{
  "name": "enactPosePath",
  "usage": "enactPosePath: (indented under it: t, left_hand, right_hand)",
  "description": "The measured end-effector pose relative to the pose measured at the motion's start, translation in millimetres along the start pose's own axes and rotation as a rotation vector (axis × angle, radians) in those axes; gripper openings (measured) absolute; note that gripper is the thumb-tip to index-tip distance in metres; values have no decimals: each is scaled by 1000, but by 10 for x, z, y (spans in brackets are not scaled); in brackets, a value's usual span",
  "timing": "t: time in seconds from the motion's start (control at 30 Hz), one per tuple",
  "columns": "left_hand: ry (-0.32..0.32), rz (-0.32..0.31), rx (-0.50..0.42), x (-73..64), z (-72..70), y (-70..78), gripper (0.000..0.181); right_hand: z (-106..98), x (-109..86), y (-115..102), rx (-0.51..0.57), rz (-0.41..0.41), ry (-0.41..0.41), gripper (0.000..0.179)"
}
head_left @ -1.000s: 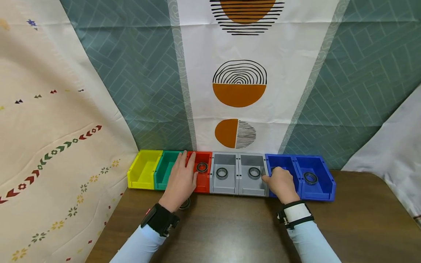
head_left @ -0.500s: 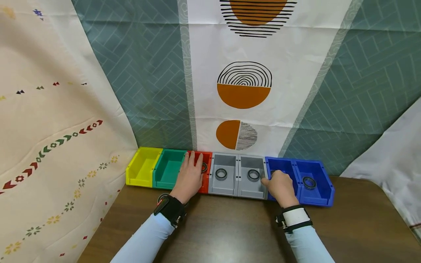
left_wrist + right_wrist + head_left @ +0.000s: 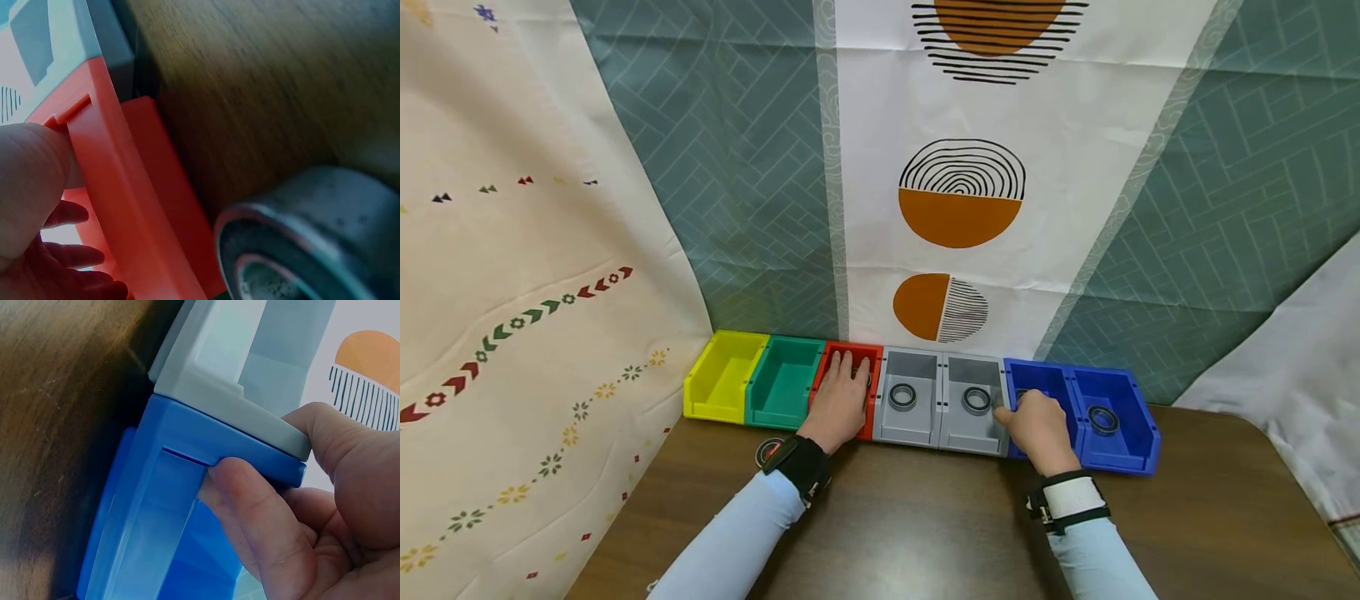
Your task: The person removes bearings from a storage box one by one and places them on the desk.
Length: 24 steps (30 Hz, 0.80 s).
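In the head view my left hand (image 3: 842, 408) reaches into the red bin (image 3: 868, 429), fingers extended over a bearing that is mostly hidden beneath them. The left wrist view shows its thumb (image 3: 31, 175) at the red rim and its fingertips inside, with nothing seen between them. My right hand (image 3: 1037, 429) pinches the adjoining side walls of a grey bin (image 3: 973, 440) and the left blue bin (image 3: 187, 428), thumb on the grey side and fingers on the blue. One bearing (image 3: 976, 411) lies in that grey bin. Beside my left wrist, another bearing (image 3: 300, 237) rests on the table.
The bins stand side by side along the curtain (image 3: 760, 283). A yellow bin (image 3: 707, 410) and a green bin (image 3: 767, 414) are at the left. A second grey bin (image 3: 904, 433) and the right blue bin (image 3: 1120, 457) each hold a bearing. Brown table (image 3: 917, 517) lies in front.
My left hand has moved right, from over the green and red bins into the red one. The table bearing shows more beside the wrist. My right hand keeps its pinch.
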<state>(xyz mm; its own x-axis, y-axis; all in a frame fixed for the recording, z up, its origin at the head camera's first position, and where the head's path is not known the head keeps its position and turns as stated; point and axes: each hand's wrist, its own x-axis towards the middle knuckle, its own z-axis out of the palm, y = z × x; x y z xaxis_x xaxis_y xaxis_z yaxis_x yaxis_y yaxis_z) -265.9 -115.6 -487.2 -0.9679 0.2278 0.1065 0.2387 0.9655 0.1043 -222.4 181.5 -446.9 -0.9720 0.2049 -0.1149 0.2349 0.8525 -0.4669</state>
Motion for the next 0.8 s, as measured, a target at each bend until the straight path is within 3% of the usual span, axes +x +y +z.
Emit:
enactPosePath:
  t: [0.23, 0.8]
  left_hand:
    - [-72, -23, -1, 64, 33, 22, 78]
    - [-133, -44, -41, 138, 78, 17, 63]
  right_hand:
    - [2, -7, 4, 2, 10, -4, 39]
    - [26, 43, 13, 11, 43, -32, 36]
